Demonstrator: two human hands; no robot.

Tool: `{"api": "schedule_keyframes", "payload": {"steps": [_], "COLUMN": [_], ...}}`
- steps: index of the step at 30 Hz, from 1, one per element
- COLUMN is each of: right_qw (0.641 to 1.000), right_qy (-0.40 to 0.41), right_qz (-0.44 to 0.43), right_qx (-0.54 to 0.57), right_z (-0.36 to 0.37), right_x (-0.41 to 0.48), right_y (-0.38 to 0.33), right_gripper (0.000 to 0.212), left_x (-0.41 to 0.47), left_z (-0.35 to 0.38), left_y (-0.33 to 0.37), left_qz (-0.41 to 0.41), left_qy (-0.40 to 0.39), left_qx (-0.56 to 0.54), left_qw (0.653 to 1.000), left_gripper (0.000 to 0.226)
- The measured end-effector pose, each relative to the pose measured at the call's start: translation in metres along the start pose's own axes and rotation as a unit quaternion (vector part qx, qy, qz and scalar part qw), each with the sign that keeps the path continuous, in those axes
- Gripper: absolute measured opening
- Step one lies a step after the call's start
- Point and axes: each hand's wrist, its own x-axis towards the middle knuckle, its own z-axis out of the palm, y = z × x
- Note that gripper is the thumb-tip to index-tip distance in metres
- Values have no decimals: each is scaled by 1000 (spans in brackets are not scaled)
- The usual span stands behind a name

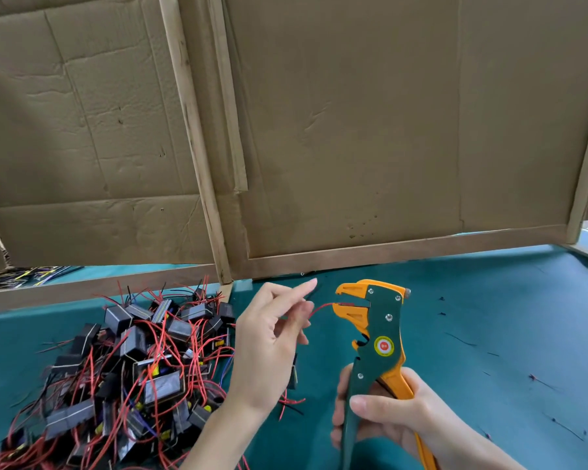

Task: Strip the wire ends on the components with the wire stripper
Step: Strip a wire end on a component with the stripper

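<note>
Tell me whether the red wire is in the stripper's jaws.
In. The red wire ends between the orange jaws of the stripper.

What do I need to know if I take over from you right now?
The left hand pinches a red wire, whose end sits in the jaws of the wire stripper.
The right hand grips the stripper's handles.
The pile of components lies on the table, to the left.
Done: wire scraps on the right suggest some ends are stripped.
Left: squeeze on this wire, then probably the pile.
</note>
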Motion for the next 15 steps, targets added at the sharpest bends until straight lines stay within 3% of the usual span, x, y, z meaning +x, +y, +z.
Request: {"api": "schedule_keyframes", "payload": {"steps": [6,15], "right_qw": [1000,1000], "right_qy": [-1,-13], "right_qz": [-2,5], "right_qx": [2,-22], "right_z": [3,4], "right_x": [-2,-4], "right_y": [-2,-2], "right_gripper": [20,31], "left_x": [5,12], "left_z": [-9,-21], "left_y": [13,18], "left_qz": [79,18], "left_qy": [-34,-94], "left_qx": [81,71], "left_qw": [993,993], "left_gripper": [13,15]}}
